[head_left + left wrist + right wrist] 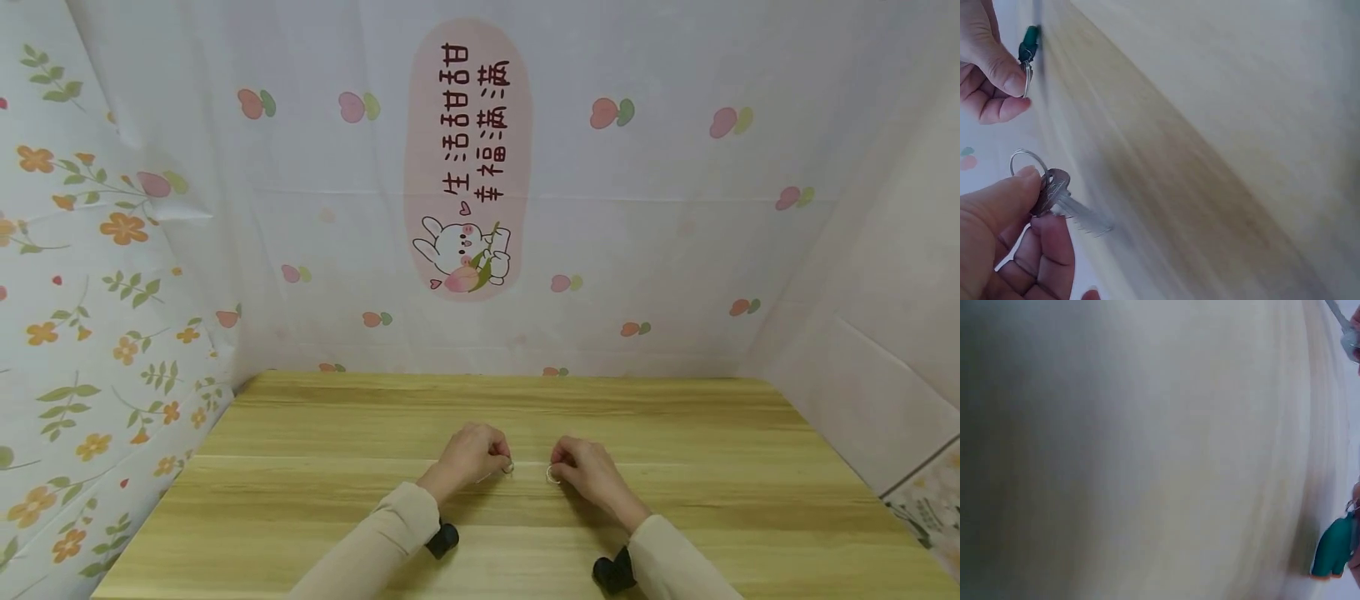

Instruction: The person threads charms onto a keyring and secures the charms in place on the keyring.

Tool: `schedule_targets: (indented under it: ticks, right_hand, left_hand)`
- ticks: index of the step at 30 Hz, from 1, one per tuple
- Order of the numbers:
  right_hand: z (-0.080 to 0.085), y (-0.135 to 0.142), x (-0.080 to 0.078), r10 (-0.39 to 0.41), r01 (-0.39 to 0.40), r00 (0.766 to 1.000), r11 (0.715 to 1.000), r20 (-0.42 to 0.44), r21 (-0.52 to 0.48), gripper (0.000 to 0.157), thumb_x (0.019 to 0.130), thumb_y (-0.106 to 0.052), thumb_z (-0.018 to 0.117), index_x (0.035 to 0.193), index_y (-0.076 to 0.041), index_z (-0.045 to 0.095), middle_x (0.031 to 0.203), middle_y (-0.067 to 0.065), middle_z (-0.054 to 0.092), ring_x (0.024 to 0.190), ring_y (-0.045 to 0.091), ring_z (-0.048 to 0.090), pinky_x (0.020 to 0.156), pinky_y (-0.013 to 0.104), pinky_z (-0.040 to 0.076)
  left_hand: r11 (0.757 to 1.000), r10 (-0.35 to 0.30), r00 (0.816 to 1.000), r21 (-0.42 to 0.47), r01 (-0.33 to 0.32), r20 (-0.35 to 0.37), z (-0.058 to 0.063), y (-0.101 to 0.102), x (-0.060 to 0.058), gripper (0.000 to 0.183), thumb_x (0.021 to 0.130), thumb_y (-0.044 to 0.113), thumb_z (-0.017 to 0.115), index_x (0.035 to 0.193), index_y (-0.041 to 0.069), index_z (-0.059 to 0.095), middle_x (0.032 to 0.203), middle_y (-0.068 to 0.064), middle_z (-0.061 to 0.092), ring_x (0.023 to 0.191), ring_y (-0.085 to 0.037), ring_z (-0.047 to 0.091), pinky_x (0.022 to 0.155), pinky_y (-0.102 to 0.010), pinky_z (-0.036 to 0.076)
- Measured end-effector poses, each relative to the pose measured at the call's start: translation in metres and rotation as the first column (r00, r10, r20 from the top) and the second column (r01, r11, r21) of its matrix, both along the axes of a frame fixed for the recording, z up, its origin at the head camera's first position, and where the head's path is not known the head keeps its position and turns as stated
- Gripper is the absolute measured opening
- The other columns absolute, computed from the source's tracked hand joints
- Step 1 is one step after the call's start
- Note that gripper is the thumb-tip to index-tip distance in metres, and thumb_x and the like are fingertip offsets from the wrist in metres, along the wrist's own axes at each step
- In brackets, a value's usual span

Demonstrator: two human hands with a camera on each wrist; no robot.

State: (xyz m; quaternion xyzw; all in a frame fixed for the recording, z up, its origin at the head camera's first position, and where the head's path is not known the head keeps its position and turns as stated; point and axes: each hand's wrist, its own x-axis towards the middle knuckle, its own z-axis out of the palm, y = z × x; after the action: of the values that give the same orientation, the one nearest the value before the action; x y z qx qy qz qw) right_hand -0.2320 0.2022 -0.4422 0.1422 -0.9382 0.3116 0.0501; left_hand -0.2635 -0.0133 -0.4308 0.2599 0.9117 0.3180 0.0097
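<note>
My left hand (471, 454) pinches a silver key (1055, 189) between thumb and fingers, and a metal split ring (1029, 161) passes through the key's head. The toothed blade points away from the fingers and looks blurred. A short gap to the right, my right hand (588, 469) pinches a second ring (552, 474) with thumb and finger. From that ring hangs a small green charm (1334, 549) with orange at its lower end; in the left wrist view the green charm (1029, 42) is partly seen beyond the right thumb. Both hands are above the table, apart from each other.
The wood-grain table (337, 417) lies beneath both hands. A printed white cloth (637, 250) hangs behind it, and a flowered one (97, 333) hangs at the left. Black wrist devices (444, 541) sit under the sleeves.
</note>
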Motion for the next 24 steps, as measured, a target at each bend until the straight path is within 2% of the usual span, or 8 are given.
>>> schedule_targets:
  ticks: [4,7,11,13,16,19,24]
  right_hand:
    - [0.004,0.0,0.01,0.019,-0.017,1.0,0.995,0.025,-0.102,0.009,0.087,-0.003,0.069,0.081,-0.007,0.064,0.073,-0.001,0.063,0.062,0.001,0.045,0.056,0.018,0.041]
    - [0.007,-0.001,0.019,0.02,-0.01,0.999,0.979,0.046,-0.203,0.007,0.09,-0.003,0.066,0.083,-0.005,0.064,0.076,0.002,0.064,0.065,-0.001,0.047,0.058,0.018,0.043]
    - [0.014,-0.003,0.035,0.028,0.015,0.993,0.933,0.116,-0.36,0.007,0.093,-0.005,0.063,0.089,0.001,0.063,0.081,0.007,0.065,0.07,-0.002,0.05,0.064,0.018,0.045]
    - [0.018,-0.004,0.043,0.036,0.038,0.986,0.903,0.164,-0.428,0.011,0.095,-0.006,0.061,0.094,0.004,0.062,0.085,0.009,0.065,0.072,-0.001,0.052,0.067,0.018,0.047]
    - [0.023,-0.006,0.055,0.034,0.104,0.967,0.852,0.252,-0.514,0.017,0.097,-0.009,0.059,0.1,0.008,0.059,0.087,0.007,0.061,0.075,0.003,0.053,0.07,0.018,0.047]
    - [0.027,-0.008,0.064,0.003,0.175,0.952,0.815,0.306,-0.553,0.02,0.097,-0.011,0.059,0.102,0.009,0.058,0.088,0.002,0.06,0.078,0.006,0.055,0.072,0.019,0.047]
    - [0.03,-0.013,0.077,-0.046,0.249,0.941,0.767,0.336,-0.591,0.018,0.096,-0.011,0.059,0.102,0.006,0.058,0.088,0.0,0.062,0.082,0.007,0.058,0.077,0.02,0.048]
  left_hand:
    - [1.0,0.015,1.0,0.017,-0.016,0.027,0.001,0.001,0.005,0.012,0.083,0.013,0.076,0.071,0.013,0.074,0.068,0.003,0.071,0.058,0.001,0.048,0.059,-0.018,0.041]
    - [0.996,0.012,0.996,0.085,-0.02,0.089,0.004,0.002,0.011,0.011,0.083,0.011,0.076,0.073,0.012,0.074,0.069,0.0,0.072,0.058,0.001,0.05,0.058,-0.018,0.043]
    - [0.981,-0.014,0.985,0.192,-0.02,0.172,0.01,0.006,0.022,0.005,0.083,0.004,0.073,0.079,0.008,0.073,0.07,-0.004,0.071,0.058,0.0,0.051,0.055,-0.016,0.041]
    - [0.976,-0.022,0.981,0.217,-0.021,0.191,0.014,0.008,0.028,0.005,0.082,0.003,0.071,0.082,0.008,0.072,0.07,-0.004,0.071,0.058,0.0,0.051,0.053,-0.016,0.04]
    - [0.978,-0.017,0.982,0.209,-0.023,0.186,0.021,0.01,0.037,0.005,0.082,0.004,0.071,0.081,0.009,0.072,0.07,-0.004,0.071,0.058,0.001,0.052,0.052,-0.016,0.039]
    - [0.987,-0.026,0.987,0.16,0.0,0.157,0.029,0.012,0.044,0.008,0.082,0.005,0.072,0.076,0.01,0.073,0.07,-0.002,0.072,0.057,0.001,0.051,0.053,-0.016,0.04]
    - [0.996,-0.043,0.98,0.083,0.027,0.193,0.043,0.012,0.053,0.014,0.082,0.013,0.077,0.069,0.013,0.072,0.065,0.003,0.07,0.054,-0.001,0.052,0.057,-0.018,0.043]
